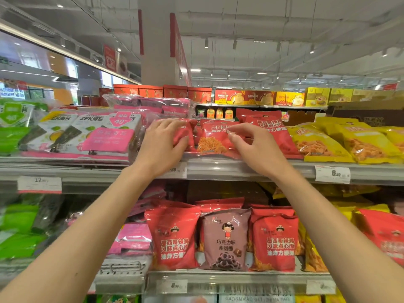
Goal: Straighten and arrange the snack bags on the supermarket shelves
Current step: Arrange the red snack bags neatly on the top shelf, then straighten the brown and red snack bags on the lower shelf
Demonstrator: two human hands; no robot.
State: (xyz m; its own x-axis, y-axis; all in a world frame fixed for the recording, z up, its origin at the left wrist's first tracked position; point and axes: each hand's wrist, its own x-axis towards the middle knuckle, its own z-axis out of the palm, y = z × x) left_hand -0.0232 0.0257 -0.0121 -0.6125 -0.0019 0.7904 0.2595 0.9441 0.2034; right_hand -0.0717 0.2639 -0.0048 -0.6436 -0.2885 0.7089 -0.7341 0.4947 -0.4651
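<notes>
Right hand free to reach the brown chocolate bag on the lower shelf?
Probably yes: the right hand holds nothing firmly, and the brown chocolate bag stands at the shelf front with nothing before it.

You are touching glossy red plastic snack bags (215,138) at the front edge of the upper shelf (240,169); the film is crinkling and catching ceiling glare. The shelf lip is showing as smooth pale metal, carrying matt paper price tags (332,174). At its left end, clear shiny wrap is covering the seaweed packs (105,132).
</notes>
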